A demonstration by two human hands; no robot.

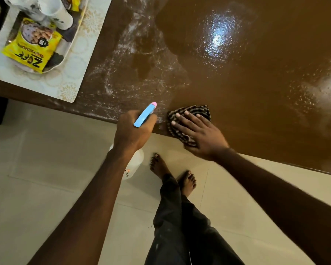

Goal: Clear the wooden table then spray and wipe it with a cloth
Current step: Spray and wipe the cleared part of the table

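Observation:
The brown wooden table [246, 88] fills the upper right, wet and glossy on the right, streaked with white smears on the left. My right hand [197, 131] presses flat, fingers straight, on a dark striped cloth [191, 111] at the table's near edge. My left hand [133, 131] grips a spray bottle just off that edge; its blue and pink spray head [144, 115] points toward the smeared part, and its pale body [134, 163] hangs below my wrist.
At the table's far left lies a pale patterned placemat [65, 81] with a tray [73, 39] holding yellow snack packets [31, 48] and white mugs [52, 12]. Beige floor tiles [46, 169] and my bare feet [172, 173] are below.

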